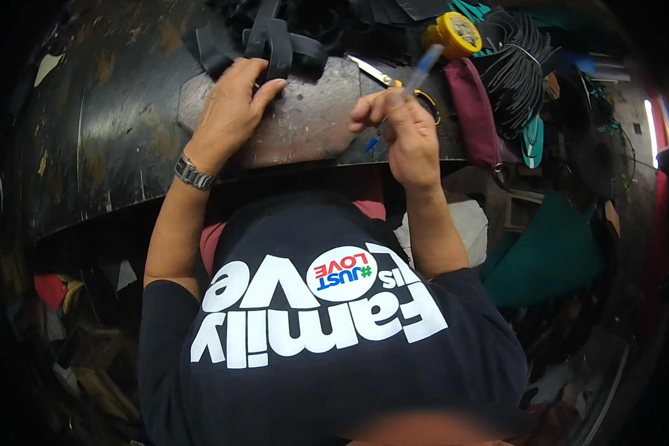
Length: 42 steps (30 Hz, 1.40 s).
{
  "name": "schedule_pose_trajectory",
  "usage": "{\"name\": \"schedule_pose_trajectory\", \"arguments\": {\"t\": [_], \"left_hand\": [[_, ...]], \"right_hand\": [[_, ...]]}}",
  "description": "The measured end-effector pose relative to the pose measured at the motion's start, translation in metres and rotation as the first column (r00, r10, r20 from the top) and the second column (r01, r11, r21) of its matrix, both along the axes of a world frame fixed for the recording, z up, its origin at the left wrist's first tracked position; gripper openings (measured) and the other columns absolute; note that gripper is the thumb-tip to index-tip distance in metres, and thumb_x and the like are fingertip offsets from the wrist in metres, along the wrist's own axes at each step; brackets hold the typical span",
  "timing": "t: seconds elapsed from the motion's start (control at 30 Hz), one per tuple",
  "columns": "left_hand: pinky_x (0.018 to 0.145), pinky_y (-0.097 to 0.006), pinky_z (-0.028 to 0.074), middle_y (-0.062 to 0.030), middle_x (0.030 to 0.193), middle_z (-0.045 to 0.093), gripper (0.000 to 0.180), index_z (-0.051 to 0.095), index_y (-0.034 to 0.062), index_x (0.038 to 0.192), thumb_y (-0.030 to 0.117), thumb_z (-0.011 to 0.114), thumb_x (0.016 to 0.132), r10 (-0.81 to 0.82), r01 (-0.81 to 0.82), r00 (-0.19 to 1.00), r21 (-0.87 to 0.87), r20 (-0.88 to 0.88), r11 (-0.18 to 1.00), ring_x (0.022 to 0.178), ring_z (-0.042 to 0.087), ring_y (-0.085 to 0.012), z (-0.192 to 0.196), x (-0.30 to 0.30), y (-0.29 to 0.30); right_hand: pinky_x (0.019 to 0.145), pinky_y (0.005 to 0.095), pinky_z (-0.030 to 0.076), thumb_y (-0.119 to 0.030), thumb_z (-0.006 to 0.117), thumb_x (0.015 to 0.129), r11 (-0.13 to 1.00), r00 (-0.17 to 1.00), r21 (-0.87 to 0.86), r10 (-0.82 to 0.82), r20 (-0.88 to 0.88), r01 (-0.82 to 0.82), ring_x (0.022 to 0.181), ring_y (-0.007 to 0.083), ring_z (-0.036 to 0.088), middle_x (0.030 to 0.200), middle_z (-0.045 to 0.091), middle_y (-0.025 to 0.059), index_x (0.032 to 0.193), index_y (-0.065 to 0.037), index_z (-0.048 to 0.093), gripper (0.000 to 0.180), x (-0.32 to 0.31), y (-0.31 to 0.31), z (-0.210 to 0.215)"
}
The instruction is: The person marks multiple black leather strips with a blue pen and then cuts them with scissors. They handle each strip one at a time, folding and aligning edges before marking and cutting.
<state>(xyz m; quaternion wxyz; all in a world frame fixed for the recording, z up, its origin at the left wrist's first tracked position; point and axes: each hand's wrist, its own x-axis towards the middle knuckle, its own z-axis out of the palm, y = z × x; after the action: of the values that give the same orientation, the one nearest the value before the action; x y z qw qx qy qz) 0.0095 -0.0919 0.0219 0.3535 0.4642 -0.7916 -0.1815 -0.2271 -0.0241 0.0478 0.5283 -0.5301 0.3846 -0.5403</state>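
Observation:
My left hand (234, 111), with a metal watch on its wrist, is closed at the lower end of a black strap (279, 48), thumb and fingers on either side of it. The strap lies among other wide black strips. A stone-like slab (305, 111) with angled corners is beneath this hand. Raised over the slab's right edge, my right hand (409, 134) is closed around a clear pen (422, 70) with blue ends, blurred by motion. Behind the right hand lie scissors (379, 73) with orange-yellow handles, partly hidden.
The slab rests on a worn dark table (104, 141). At the right stand a yellow round container (453, 36), a maroon zip pouch (474, 111) and a bundle of thin black strips (516, 70). A green sheet (546, 256) hangs below the table's edge.

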Motion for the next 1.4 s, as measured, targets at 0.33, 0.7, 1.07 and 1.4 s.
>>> {"name": "schedule_pose_trajectory", "arguments": {"t": [0.33, 0.7, 1.07, 1.4], "left_hand": [[0.072, -0.024, 0.049, -0.0058, 0.098, 0.063, 0.034, 0.057, 0.0056, 0.119, 0.013, 0.066, 0.087, -0.134, 0.404, 0.724, 0.258, -0.677, 0.878, 0.085, 0.062, -0.0108, 0.014, -0.043, 0.021], [0.065, -0.019, 0.052, -0.0054, 0.087, 0.068, 0.017, 0.064, -0.0015, 0.104, 0.006, 0.061, 0.09, -0.111, 0.544, 0.692, 0.414, -0.713, 0.73, 0.073, 0.063, -0.0076, 0.0, -0.063, 0.04], [0.067, -0.021, 0.053, -0.008, 0.087, 0.067, 0.017, 0.064, -0.0026, 0.105, 0.006, 0.06, 0.09, -0.086, 0.569, 0.678, 0.447, -0.73, 0.69, 0.074, 0.065, -0.0103, -0.004, -0.076, 0.051], [0.073, -0.022, 0.053, -0.0088, 0.095, 0.065, 0.023, 0.061, -0.0019, 0.11, 0.01, 0.061, 0.091, 0.115, 0.76, 0.479, 0.477, -0.87, 0.442, 0.081, 0.064, -0.012, -0.01, -0.086, 0.06]], "right_hand": [[0.074, 0.0209, 0.045, -0.015, 0.057, 0.094, 0.995, 0.936, 0.064, -0.051, -0.349, 0.078, 0.08, 0.0078, 0.056, 0.086, 0.063, 0.0038, 0.112, -0.001, 0.061, 0.024, -0.005, 0.011, -0.015], [0.063, 0.0181, 0.042, -0.013, 0.064, 0.089, 0.996, 0.869, 0.021, -0.067, -0.49, 0.089, 0.072, 0.0042, 0.054, 0.078, 0.064, 0.0008, 0.095, 0.002, 0.067, 0.017, -0.013, 0.018, -0.013], [0.062, 0.0216, 0.042, -0.013, 0.069, 0.083, 0.988, 0.744, -0.022, -0.13, -0.655, 0.154, 0.07, 0.0065, 0.053, 0.075, 0.061, 0.0028, 0.089, 0.001, 0.068, 0.015, -0.046, 0.038, -0.013], [0.057, 0.0228, 0.045, -0.016, 0.058, 0.094, 0.954, 0.9, -0.005, -0.282, 0.333, 0.301, 0.065, 0.0108, 0.054, 0.084, 0.059, 0.0072, 0.105, -0.001, 0.058, 0.019, -0.074, 0.062, 0.003]]}}
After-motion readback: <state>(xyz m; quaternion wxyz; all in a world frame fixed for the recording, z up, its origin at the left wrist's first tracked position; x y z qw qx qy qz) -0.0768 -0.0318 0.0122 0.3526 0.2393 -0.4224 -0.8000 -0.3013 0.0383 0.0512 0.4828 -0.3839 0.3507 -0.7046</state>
